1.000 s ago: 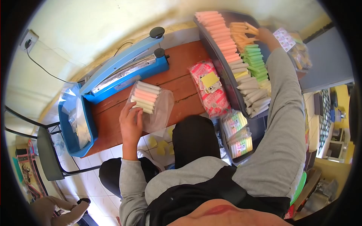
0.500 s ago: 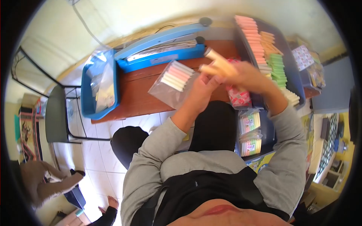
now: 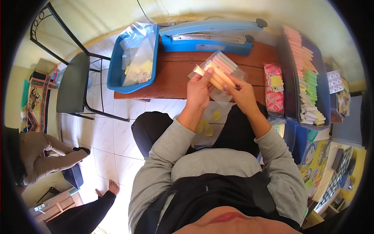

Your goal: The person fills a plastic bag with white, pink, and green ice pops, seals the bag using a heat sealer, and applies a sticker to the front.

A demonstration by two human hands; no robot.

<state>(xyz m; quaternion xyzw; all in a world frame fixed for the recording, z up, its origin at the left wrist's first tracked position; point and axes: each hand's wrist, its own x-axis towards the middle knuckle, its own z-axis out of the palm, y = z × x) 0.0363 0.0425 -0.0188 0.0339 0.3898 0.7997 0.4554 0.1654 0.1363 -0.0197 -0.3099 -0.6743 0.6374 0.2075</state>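
Several pale orange wafer rolls [image 3: 219, 78] are held up between my two hands over the table edge. My left hand [image 3: 200, 90] is closed around their left side, thumb on top. At their right end, the fingers of my right hand [image 3: 242, 95] pinch the rolls. Just behind them a clear plastic bag [image 3: 238, 73] lies on the brown table [image 3: 175, 74], with pink and white rolls inside; my hands partly hide it. To the right, a dark bin [image 3: 325, 85] holds stacked pink, orange, green and cream rolls.
A blue heat sealer [image 3: 206, 46] stands along the table's back. At left is a blue tub [image 3: 111, 80] with plastic bags and small labels. A red-and-white packet [image 3: 273, 101] lies beside the bin. A black chair [image 3: 73, 84] stands left; other people's legs [image 3: 58, 150] show beyond.
The view has shifted, so the table things appear further right. My hands have brought the orange rolls closer together and now hold them steadier, in front of the plastic bag.
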